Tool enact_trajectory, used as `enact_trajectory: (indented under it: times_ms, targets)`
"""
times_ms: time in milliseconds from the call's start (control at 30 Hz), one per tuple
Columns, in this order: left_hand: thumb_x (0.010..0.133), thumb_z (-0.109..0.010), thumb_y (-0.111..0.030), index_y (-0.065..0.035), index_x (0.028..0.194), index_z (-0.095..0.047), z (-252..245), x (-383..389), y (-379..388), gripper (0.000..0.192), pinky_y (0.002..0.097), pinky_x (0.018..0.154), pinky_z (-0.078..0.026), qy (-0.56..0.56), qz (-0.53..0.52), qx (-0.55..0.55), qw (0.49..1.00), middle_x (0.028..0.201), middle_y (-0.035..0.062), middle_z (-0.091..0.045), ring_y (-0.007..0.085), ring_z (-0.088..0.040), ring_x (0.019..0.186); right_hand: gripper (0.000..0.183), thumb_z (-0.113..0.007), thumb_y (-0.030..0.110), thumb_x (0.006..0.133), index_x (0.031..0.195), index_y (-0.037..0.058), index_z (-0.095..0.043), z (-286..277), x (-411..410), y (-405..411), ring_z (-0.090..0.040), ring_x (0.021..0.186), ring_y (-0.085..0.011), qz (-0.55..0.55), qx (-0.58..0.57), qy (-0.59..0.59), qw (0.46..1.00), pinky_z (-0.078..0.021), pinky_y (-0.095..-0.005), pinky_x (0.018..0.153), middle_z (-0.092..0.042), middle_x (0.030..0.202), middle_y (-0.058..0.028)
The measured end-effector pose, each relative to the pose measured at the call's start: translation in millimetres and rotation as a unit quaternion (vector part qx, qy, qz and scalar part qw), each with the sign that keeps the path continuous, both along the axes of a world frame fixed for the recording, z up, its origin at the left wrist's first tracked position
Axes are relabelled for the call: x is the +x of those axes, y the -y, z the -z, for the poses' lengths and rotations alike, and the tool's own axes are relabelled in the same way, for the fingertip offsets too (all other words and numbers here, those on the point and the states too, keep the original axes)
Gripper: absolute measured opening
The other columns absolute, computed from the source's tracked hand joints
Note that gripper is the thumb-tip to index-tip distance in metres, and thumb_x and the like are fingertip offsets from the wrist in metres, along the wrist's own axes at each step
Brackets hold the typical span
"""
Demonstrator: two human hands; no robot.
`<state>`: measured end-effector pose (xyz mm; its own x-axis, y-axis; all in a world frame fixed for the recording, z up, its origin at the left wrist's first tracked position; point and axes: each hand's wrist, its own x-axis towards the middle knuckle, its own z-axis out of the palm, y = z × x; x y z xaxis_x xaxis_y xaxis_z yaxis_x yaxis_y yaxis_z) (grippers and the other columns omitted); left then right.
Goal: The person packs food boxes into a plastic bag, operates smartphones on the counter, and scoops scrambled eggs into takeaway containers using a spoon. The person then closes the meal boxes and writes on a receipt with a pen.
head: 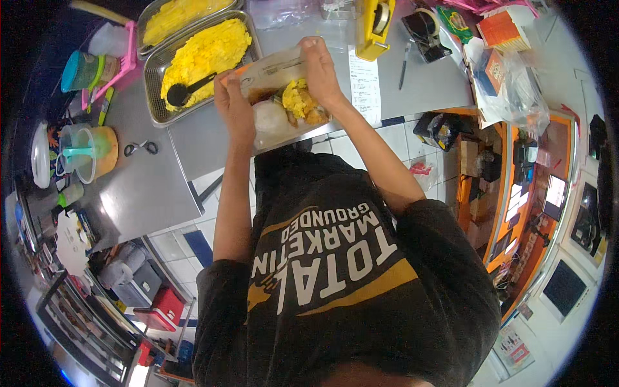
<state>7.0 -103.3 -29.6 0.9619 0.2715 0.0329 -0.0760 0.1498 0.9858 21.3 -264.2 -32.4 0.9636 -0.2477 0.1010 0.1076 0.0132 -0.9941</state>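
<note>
A paper food box (275, 145) is held over the front edge of the steel table by both hands. My left hand (234, 109) grips its left side, and my right hand (319, 70) has the upper right part, by the raised lid (278, 67). Inside lie a mound of white rice (270, 121), yellow scrambled egg (295, 99) and a browned fried piece (316, 115). Just left of the box stands a metal tray (157, 113) of scrambled egg (208, 53). A black scoop (180, 95) rests on that egg.
A second egg tray (141, 36) stands behind. Right of the box are a printed receipt (365, 87), a yellow tape dispenser (375, 29) and a pen (404, 67). Scissors (141, 147) and a plastic pitcher (104, 152) sit on the left part of the steel table (140, 193).
</note>
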Motion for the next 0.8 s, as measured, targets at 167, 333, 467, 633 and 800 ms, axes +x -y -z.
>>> enact_trajectory:
  times_ms: [167,333,467,633,800]
  targets:
    - [0.099,-0.056,-0.025,-0.0003,0.101,-0.06,-5.7,-2.4,-13.6,0.025,0.0275,0.078,-0.045,-0.005,0.036,0.14,0.989,0.092,0.0045,-0.06,0.012,-0.053,0.086,0.016,-0.039,0.015,0.102,0.102,0.0034,-0.05,13.5,6.6,2.9,-0.044,0.08,-0.0093,-0.047,0.104,0.04,0.993,-0.0417,-0.0261,0.074,-0.049,0.087,-0.0025]
    - [0.097,-0.061,-0.025,-0.0011,0.103,-0.063,-6.2,1.6,-25.7,0.024,0.0273,0.079,-0.046,-0.064,0.097,0.085,0.99,0.093,0.0034,-0.062,0.011,-0.054,0.086,0.015,-0.043,0.013,0.1,0.107,0.0025,-0.05,18.8,3.2,3.1,-0.053,0.088,-0.0156,-0.056,0.001,0.08,0.995,-0.0456,-0.0296,0.078,-0.056,0.095,-0.0098]
    - [0.095,-0.064,-0.023,0.0015,0.099,-0.064,-19.4,4.0,-31.4,0.025,0.0272,0.079,-0.045,-0.055,0.134,0.136,0.98,0.091,0.0031,-0.062,0.0117,-0.054,0.086,0.022,-0.046,0.023,0.101,0.109,0.0054,-0.056,1.0,-3.6,14.8,-0.056,0.087,-0.0138,-0.077,-0.057,0.056,0.994,-0.047,-0.0304,0.081,-0.06,0.095,-0.0069]
    - [0.101,-0.049,-0.028,0.0036,0.111,-0.065,-28.7,-7.2,-47.2,0.037,0.0324,0.093,-0.044,-0.049,0.303,0.275,0.911,0.106,0.0099,-0.068,0.02,-0.06,0.102,0.025,-0.06,0.026,0.082,0.094,0.0055,-0.068,-5.1,-27.5,54.3,-0.063,0.085,-0.0346,-0.168,-0.202,-0.049,0.964,-0.0505,-0.0448,0.078,-0.065,0.091,-0.0169]
    - [0.105,-0.036,-0.03,0.0018,0.15,-0.027,12.4,-45.6,-65.2,0.056,0.0403,0.115,-0.025,-0.091,0.364,0.375,0.848,0.155,0.0198,-0.029,0.0327,-0.03,0.143,0.043,-0.067,0.015,0.071,0.109,-0.0043,-0.065,36.9,-67.5,37.1,-0.056,0.112,-0.036,-0.107,-0.462,-0.033,0.88,-0.0446,-0.0411,0.1,-0.059,0.118,-0.0235]
